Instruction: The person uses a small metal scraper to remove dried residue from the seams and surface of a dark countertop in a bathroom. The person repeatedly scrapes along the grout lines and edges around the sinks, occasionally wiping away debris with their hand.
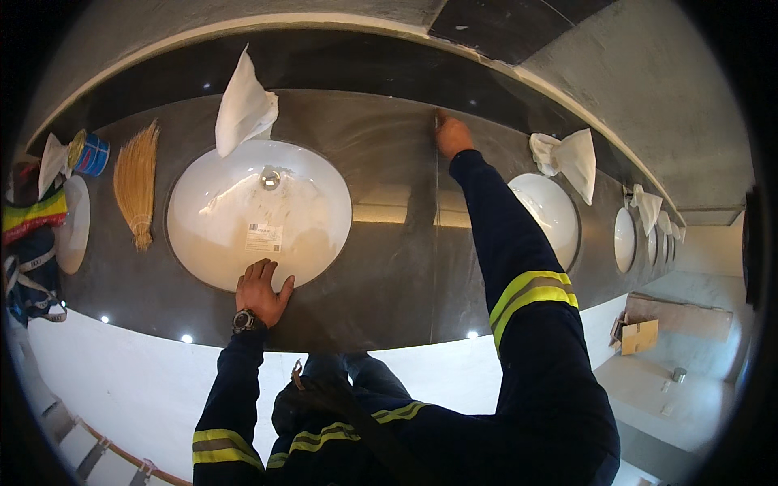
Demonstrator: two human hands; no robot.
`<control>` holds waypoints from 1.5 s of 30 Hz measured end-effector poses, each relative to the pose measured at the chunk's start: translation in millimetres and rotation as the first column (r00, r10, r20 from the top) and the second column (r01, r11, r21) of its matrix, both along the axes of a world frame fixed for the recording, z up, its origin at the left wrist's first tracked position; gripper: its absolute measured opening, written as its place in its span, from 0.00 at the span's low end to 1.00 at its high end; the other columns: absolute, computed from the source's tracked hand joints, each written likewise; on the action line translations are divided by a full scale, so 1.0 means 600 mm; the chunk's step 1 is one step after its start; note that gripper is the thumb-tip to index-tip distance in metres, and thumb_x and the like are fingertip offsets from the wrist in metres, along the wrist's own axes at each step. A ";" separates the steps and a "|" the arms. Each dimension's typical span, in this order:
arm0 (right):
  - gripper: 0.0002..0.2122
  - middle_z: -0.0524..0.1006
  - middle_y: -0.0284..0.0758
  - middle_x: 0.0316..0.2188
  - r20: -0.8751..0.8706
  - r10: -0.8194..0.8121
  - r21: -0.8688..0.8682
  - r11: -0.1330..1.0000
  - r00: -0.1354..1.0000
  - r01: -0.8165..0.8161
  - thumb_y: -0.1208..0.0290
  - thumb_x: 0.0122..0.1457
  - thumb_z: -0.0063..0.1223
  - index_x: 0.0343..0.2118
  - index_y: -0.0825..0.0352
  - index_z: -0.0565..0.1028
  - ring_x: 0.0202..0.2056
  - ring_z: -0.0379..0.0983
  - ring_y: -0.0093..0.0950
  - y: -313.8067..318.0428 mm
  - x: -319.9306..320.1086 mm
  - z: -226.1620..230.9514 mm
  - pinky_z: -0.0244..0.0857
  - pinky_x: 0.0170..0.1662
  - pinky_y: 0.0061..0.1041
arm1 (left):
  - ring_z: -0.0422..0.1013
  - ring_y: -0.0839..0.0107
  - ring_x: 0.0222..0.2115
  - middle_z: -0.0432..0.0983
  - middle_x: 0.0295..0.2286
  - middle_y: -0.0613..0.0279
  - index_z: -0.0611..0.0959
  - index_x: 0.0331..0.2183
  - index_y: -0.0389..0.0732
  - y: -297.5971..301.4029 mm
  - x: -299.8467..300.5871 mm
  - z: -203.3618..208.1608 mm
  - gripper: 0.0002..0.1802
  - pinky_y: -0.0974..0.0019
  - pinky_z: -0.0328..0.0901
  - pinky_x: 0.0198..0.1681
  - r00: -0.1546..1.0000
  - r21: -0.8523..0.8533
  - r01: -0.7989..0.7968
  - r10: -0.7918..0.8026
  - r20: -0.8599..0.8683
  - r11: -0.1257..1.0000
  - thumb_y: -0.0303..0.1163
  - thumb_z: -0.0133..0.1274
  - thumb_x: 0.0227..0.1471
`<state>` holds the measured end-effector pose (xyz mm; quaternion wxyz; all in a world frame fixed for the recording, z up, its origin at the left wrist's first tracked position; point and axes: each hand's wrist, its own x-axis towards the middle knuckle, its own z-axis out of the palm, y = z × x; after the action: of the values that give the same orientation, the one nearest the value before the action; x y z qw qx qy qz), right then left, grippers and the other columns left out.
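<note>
My left hand (262, 292) rests flat on the front rim of a white oval sink (259, 212) set in a dark polished countertop (389, 267); a wristwatch sits on that wrist. My right hand (450, 135) reaches far across the counter to its back edge, fingers closed on a small thin tool (438, 120) at a seam line (436, 227) that runs across the slab. Which tool it is I cannot tell. Both sleeves are dark blue with yellow reflective bands.
White wrapping (243, 105) covers the tap behind the sink. A straw hand broom (136, 182) and a blue can (91, 154) lie left. More sinks (551, 212) with wrapped taps (567, 155) run right. A person in a yellow vest (31, 243) stands far left. Cardboard (639, 334) lies on the floor.
</note>
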<state>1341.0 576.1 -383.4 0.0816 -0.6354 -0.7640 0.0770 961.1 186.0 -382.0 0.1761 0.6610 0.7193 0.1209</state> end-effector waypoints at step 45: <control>0.23 0.82 0.52 0.35 -0.046 -0.101 0.138 0.985 0.994 0.107 0.72 0.58 0.50 0.59 0.63 0.71 0.38 0.79 0.51 -0.158 0.007 -0.012 0.73 0.44 0.49 | 0.72 0.53 0.49 0.77 0.47 0.53 0.81 0.47 0.37 -0.001 0.010 -0.012 0.27 0.50 0.66 0.50 0.999 0.017 0.015 -0.015 -0.029 1.000 0.50 0.56 0.57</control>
<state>1344.9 481.2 -390.8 0.1449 -0.6655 -0.7316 0.0312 966.9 185.5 -389.4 0.1611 0.6696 0.7157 0.1162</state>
